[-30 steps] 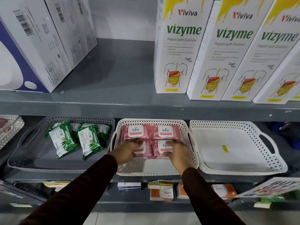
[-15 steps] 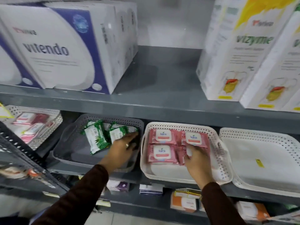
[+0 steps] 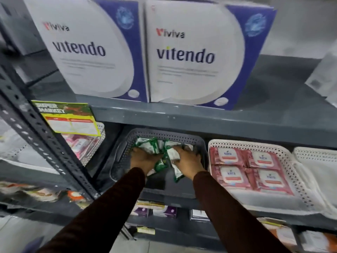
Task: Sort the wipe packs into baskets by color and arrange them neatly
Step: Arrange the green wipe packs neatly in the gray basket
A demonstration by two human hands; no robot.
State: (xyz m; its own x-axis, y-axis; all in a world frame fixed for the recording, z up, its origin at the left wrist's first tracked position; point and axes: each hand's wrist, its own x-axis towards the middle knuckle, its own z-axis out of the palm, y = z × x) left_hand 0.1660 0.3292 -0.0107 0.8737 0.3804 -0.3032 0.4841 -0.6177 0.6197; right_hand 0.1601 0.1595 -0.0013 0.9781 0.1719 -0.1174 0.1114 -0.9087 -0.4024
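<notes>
We have both hands in the grey basket (image 3: 182,138): our left hand (image 3: 144,158) and right hand (image 3: 187,158) each curl around green wipe packs (image 3: 165,154) heaped between them. Just right of our right hand, four pink wipe packs (image 3: 246,168) lie flat in the white basket (image 3: 295,181).

grey basket (image 3: 182,138): perforated plastic | green wipe packs (image 3: 145,144): glossy film | shelf (image 3: 200,119): matt painted metal
</notes>
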